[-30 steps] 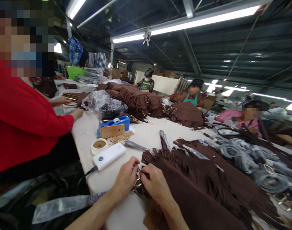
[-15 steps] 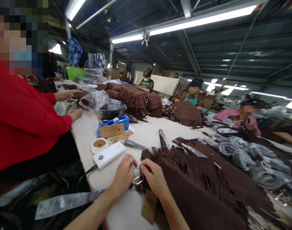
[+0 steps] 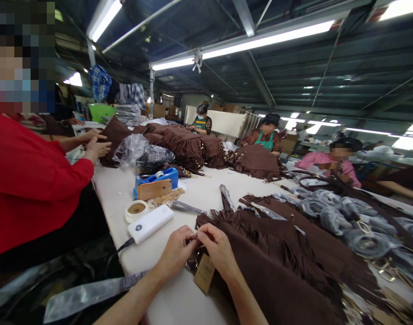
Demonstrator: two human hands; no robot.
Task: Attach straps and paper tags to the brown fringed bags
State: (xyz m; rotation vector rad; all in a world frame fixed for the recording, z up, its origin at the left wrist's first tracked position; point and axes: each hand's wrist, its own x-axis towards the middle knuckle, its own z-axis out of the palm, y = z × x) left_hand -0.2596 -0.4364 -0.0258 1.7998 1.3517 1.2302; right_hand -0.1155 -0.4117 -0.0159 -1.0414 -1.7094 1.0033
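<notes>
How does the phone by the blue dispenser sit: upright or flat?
Roughly upright, on a long edge: the phone shows its broad face to the camera, before the blue dispenser.

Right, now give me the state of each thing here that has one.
Left hand: closed in a pinch
Right hand: closed in a pinch, beside the left
Brown tag: tilted, below the hands
White device: lying flat, black cable attached
Phone: on its long edge, by blue tape dispenser
Coiled straps: in clear plastic
Fringed brown material: spread on table
Ceiling lamp: lit
</notes>
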